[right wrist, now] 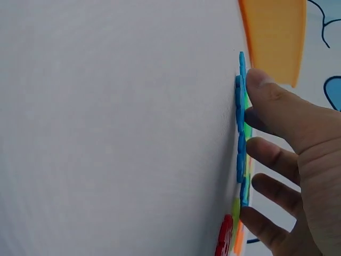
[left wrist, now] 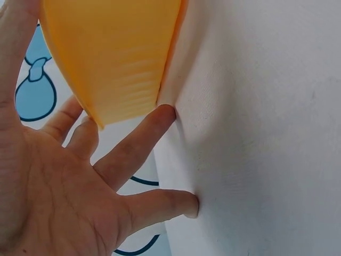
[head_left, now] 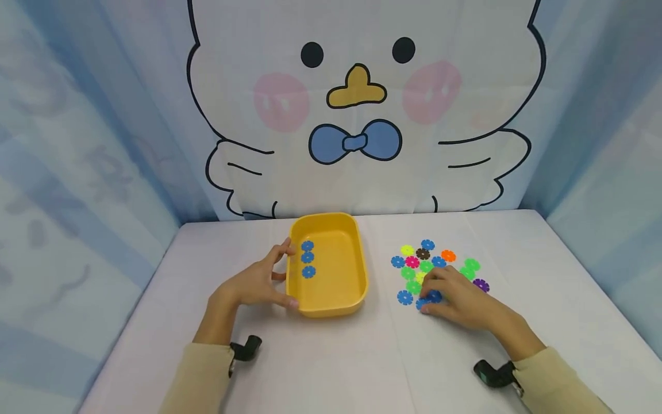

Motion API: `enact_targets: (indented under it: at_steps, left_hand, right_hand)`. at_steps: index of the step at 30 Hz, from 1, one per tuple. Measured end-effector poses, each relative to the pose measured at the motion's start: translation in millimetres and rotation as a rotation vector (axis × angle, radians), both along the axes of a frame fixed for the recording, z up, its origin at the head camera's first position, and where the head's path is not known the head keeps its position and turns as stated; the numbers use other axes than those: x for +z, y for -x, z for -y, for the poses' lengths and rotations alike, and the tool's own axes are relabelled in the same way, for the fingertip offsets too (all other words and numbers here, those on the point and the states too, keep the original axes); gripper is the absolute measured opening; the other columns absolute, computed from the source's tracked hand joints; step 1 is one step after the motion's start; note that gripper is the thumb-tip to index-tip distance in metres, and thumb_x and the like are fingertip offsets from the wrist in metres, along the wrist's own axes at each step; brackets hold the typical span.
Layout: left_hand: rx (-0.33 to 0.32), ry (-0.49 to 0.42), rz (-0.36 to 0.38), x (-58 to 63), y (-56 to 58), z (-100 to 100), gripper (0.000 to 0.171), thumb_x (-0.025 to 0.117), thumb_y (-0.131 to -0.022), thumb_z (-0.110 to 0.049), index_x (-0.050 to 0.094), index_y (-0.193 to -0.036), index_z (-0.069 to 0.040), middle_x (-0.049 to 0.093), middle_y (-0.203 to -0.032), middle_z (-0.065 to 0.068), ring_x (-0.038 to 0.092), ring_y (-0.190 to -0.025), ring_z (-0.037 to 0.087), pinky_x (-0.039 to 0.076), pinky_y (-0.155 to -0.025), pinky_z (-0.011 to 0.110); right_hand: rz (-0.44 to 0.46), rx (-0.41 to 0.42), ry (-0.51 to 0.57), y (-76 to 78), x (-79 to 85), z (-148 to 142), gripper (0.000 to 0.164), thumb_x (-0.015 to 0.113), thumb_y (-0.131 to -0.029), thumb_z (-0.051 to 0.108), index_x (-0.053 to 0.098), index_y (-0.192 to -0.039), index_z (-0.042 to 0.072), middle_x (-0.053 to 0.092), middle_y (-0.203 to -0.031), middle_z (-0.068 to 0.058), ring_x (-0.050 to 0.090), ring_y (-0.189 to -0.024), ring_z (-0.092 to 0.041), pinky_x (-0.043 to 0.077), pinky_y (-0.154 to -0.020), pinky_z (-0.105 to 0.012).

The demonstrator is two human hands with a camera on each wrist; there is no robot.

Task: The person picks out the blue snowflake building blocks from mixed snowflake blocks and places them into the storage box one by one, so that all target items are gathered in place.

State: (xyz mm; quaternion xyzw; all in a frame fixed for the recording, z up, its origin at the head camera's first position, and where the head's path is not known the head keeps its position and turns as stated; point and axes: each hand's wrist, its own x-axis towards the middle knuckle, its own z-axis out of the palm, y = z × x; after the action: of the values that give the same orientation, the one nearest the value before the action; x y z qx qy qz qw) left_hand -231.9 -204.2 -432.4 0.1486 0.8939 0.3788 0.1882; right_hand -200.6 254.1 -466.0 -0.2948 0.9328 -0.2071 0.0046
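Observation:
A yellow tray [head_left: 331, 313] stands on the table with three blue notched discs [head_left: 308, 257] in a column along its left side. Spread around the tray's left wall is my left hand [head_left: 258, 282], one fingertip at the rim and the thumb by the near left corner. In the left wrist view, two fingers reach down to the tabletop beside the wall. My right hand [head_left: 460, 296] is over the near side of a scatter of coloured discs. Its thumb and forefinger tips are at a blue disc [right wrist: 239, 101] that lies low on the table.
Around the right hand lie green discs [head_left: 408, 273], an orange disc [head_left: 448, 255], a purple disc [head_left: 481, 285], a brown disc [head_left: 423, 253] and several blue ones. A white cloth covers the table [head_left: 331, 368]. Behind it hangs a curtain [head_left: 357, 184] with a cartoon face.

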Motion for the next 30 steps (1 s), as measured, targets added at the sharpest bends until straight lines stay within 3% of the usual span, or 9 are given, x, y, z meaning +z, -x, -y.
enact_targets:
  at_steps: [8,14,19,23,30]
  left_hand:
    - [-0.031,-0.005,-0.020,0.5,2.6,4,0.110,0.095,-0.070,-0.046,0.027,-0.154,-0.026,-0.001,-0.173,-0.015,0.059,-0.133,0.032,0.038,-0.117,0.057]
    - [-0.030,-0.011,-0.015,-0.1,3.9,4,0.111,0.095,-0.069,-0.044,0.026,-0.154,-0.025,-0.002,-0.172,-0.015,0.058,-0.134,0.034,0.036,-0.119,0.057]
    - [-0.025,-0.016,-0.007,2.0,4.1,3,0.112,0.096,-0.070,-0.042,0.025,-0.155,-0.025,-0.003,-0.172,-0.016,0.058,-0.134,0.034,0.036,-0.119,0.056]
    - [-0.025,-0.014,-0.005,3.3,4.5,2,0.112,0.096,-0.070,-0.042,0.025,-0.155,-0.026,-0.003,-0.172,-0.017,0.058,-0.134,0.034,0.036,-0.119,0.056]
    - [-0.022,-0.005,0.009,3.6,3.8,1,0.111,0.096,-0.070,-0.042,0.025,-0.155,-0.026,-0.004,-0.172,-0.017,0.057,-0.135,0.033,0.036,-0.119,0.056]
  right_hand:
    - [0.031,0.018,0.021,2.4,1.7,5,0.018,0.084,-0.087,0.032,0.071,-0.098,0.027,0.062,-0.110,0.009,0.051,-0.110,-0.020,0.051,-0.095,-0.050]
    - [0.031,0.024,0.019,0.5,4.7,8,0.025,0.086,-0.085,0.026,0.066,-0.100,0.024,0.061,-0.097,0.016,0.051,-0.103,-0.015,0.050,-0.090,-0.044]
    - [0.073,0.016,-0.002,-0.5,8.6,7,0.028,0.084,-0.087,0.028,0.067,-0.109,0.025,0.059,-0.092,0.016,0.052,-0.092,-0.010,0.050,-0.082,-0.034]
    - [0.112,0.010,-0.010,-1.3,10.9,5,0.036,0.082,-0.089,0.033,0.070,-0.121,0.023,0.063,-0.098,0.015,0.052,-0.096,-0.010,0.052,-0.082,-0.032]
    - [0.082,0.067,-0.056,-1.0,10.9,4,0.035,0.083,-0.087,0.036,0.078,-0.118,0.022,0.068,-0.102,0.018,0.056,-0.101,-0.011,0.052,-0.085,-0.035]
